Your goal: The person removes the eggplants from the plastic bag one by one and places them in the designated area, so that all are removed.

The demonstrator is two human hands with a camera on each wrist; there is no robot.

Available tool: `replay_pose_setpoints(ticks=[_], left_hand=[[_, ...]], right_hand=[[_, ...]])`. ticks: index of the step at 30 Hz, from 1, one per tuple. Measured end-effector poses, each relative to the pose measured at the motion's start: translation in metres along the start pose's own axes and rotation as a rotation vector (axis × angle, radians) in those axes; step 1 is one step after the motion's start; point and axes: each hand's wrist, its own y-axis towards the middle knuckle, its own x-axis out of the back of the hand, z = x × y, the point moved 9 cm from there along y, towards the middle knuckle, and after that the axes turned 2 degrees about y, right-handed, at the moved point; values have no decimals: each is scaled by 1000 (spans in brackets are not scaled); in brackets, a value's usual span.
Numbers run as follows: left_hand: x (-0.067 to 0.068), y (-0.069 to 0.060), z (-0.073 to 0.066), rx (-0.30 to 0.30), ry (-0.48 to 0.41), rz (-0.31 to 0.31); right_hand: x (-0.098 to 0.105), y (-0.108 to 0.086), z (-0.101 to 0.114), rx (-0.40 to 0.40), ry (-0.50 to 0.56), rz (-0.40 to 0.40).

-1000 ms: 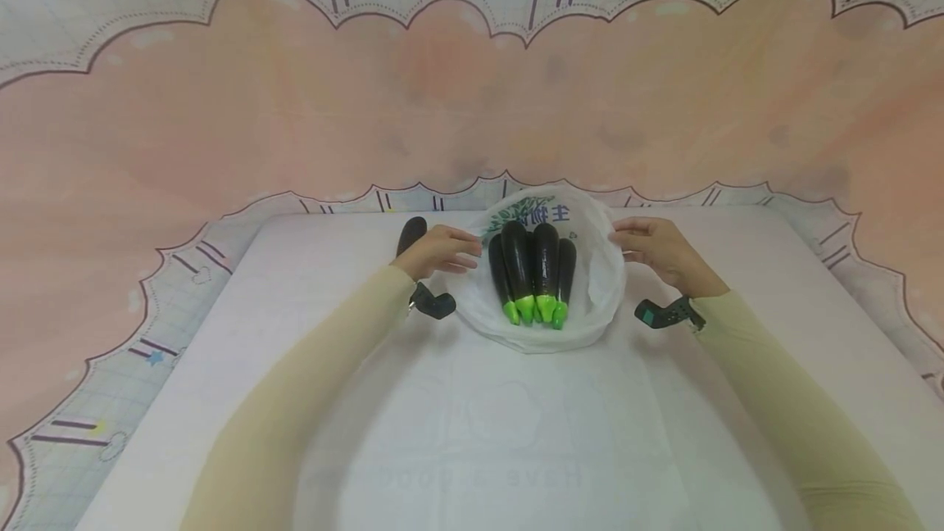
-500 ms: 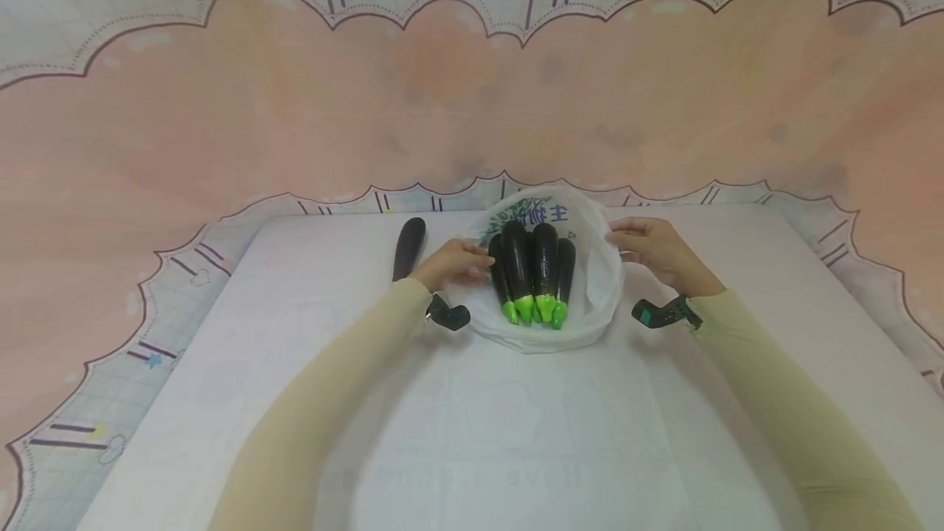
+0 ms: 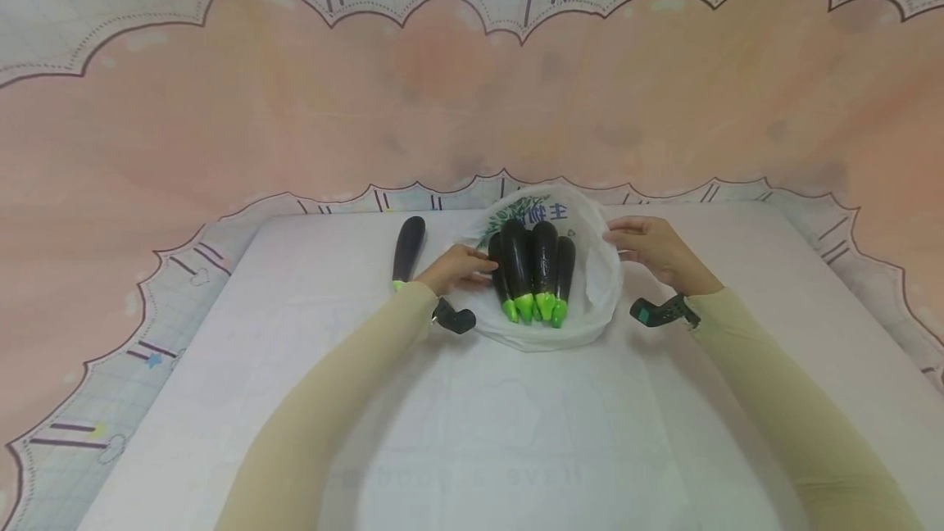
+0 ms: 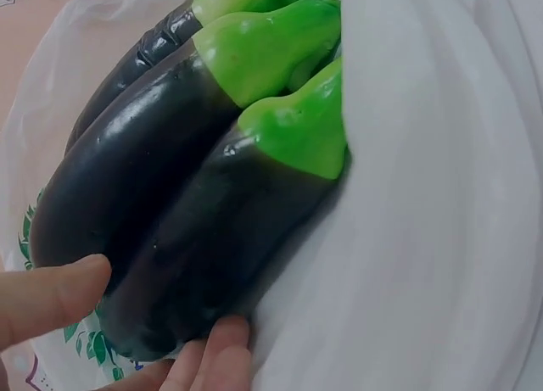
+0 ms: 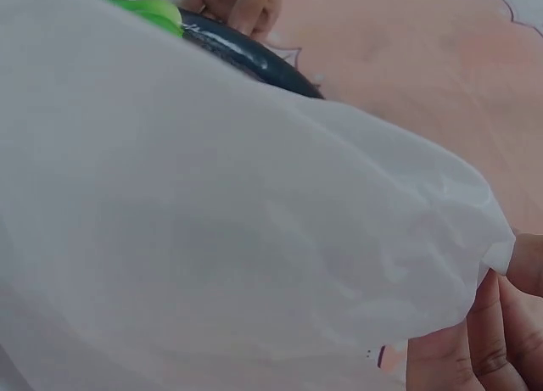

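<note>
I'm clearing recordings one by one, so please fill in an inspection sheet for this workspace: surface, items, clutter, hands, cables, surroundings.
Surface: table with a white, faintly lettered cover.
Items: open white plastic bag holding at least four eggplants; a separate eggplant lies outside, left of it.
Clutter: nothing seen.
Left hand: thumb and fingers at the bag's leftmost eggplant; grip unclear.
Right hand: pinches the bag's rim.
Cables: nothing seen.
Surroundings: peach patterned backdrop behind the table.

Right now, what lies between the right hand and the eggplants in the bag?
In the head view, only the white bag lies between the right hand and the eggplants; the right wrist view shows that hand pinching the white bag's edge.
</note>
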Motion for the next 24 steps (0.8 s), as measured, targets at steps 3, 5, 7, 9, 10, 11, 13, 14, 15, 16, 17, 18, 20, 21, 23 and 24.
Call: replay_pose_setpoints(ticks=[3,5,7,9,10,11,13,14,15,16,17,18,20,21,23,24], left_hand=[[13,58,39,22,-80,30],[10,47,33,34,-106,35],[3,20,18,54,-111,19],[-10,-31,-12,83,-93,1],[-16,-55,-25,106,-89,-9],[-22,-75,-37,117,-82,-13],[-28,-96,-48,135,-99,12],[-29,-96,-47,146,-106,18],[-26,-80,-38,155,-122,28],[-24,-68,-29,157,-129,37],[-19,-49,-18,156,-143,54],[-16,-31,-6,162,-153,62],[-8,3,16,179,-151,47],[-4,17,26,186,-152,41],[0,38,40,198,-156,38],[1,45,45,202,-155,29]], right_hand=[[0,-1,1,2,10,1],[-1,-1,2,5,23,3],[-1,-1,2,8,31,6],[0,-1,2,12,37,8],[0,-1,1,14,39,9],[1,0,1,11,30,6],[1,0,-1,6,22,0],[2,1,-2,2,14,-4],[2,1,-3,-3,8,-7],[2,1,-4,-7,6,-10],[2,1,-5,-11,2,-13],[2,2,-5,-11,0,-15],[2,2,-6,-13,-3,-17],[2,2,-5,-12,-3,-17],[2,3,-5,-8,-1,-13],[2,3,-5,-4,7,-10]])
